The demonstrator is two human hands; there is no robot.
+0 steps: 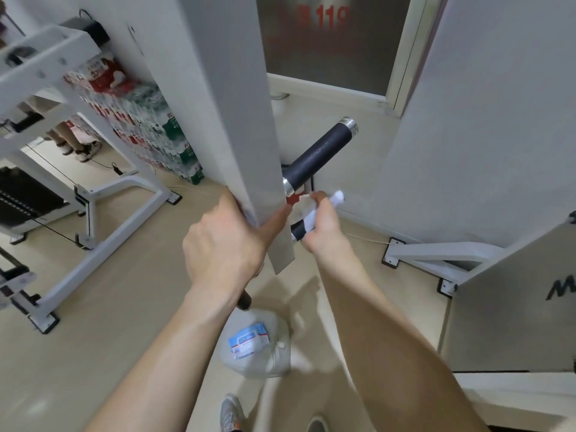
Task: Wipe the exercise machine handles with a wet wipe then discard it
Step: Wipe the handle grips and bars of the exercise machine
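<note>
Currently the right hand curls its fingers and the wet wipe round the lower handle beside the white post, which the left hand grips; best to twist along its full length, then treat the upper handle.

The upper handle and lower handle are set right of the post — below, a wipes pack is laid on a bag.

Looks bright and even; throws soft shadows on the floor (faint ones); blurs slightly, bends lines near edges.
</note>
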